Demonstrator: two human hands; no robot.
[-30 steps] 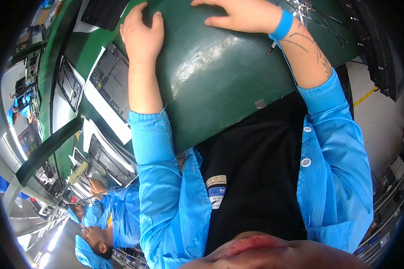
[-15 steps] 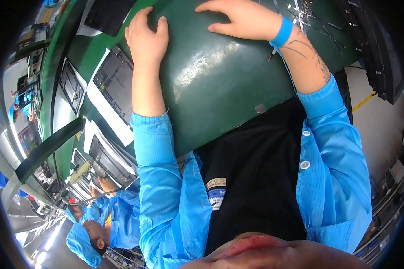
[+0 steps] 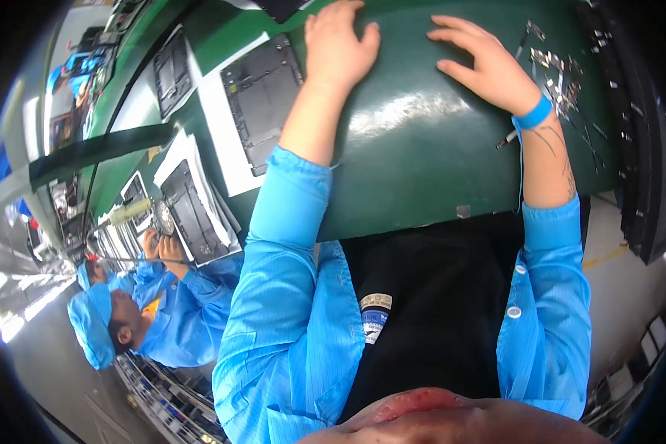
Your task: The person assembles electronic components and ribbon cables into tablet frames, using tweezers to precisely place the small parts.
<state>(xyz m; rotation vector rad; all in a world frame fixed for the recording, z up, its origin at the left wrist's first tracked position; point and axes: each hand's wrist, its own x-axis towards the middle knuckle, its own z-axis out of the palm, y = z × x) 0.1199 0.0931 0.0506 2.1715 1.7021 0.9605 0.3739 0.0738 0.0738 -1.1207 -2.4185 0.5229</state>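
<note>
My left hand [image 3: 337, 48] lies over the green tabletop, fingers stretched and thumb apart, with nothing in it. Just left of it is a dark rectangular device panel [image 3: 263, 100] on a sheet of white paper [image 3: 218, 129]. Opposite, my right hand [image 3: 488, 70] also has its fingers apart and holds nothing. A blue wristband [image 3: 534, 113] with a thin cord hanging from it circles that wrist. Close to the right hand, small cables and connector parts [image 3: 559, 81] are scattered. The green tabletop [image 3: 414, 163] shows between my hands.
More dark panels [image 3: 172, 70] lie on papers to the left, one beside a co-worker [image 3: 163, 318] in blue with both hands at the bench. A dark bar [image 3: 103, 148] crosses at the left. Black equipment [image 3: 644, 163] stands along the right edge.
The view has swung, so the table, the panels and my hands sit farther right in the picture. More of the scattered cables shows. Both hands stay open.
</note>
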